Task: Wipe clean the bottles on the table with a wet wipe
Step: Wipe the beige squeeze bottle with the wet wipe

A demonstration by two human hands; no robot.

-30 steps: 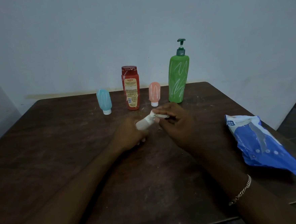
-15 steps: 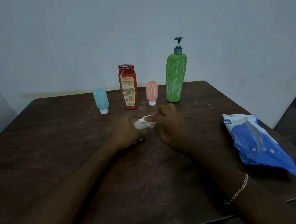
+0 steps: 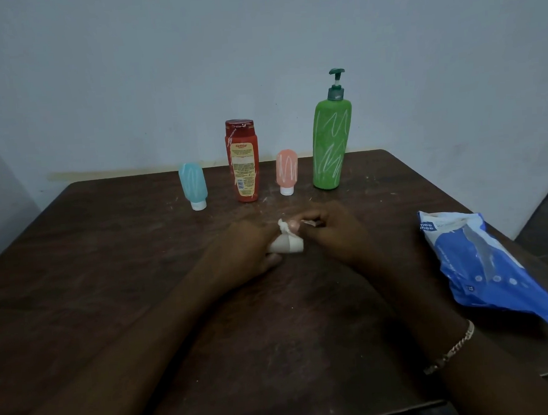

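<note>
Where the dark wooden counter meets the far wall stand, by size: green pump bottle at right, red bottle, blue tube at left, pink tube, the tubes cap-down. At right lies a blue wipe pack. At centre, left hand and right hand are closed together on a small white wet wipe; bracelet on right wrist.

Far across the bench stand four scribbled bottles: blue tube, red bottle, pink tube, tall green pump bottle. A crumpled white wet wipe sits nearer, mid-bench.
</note>
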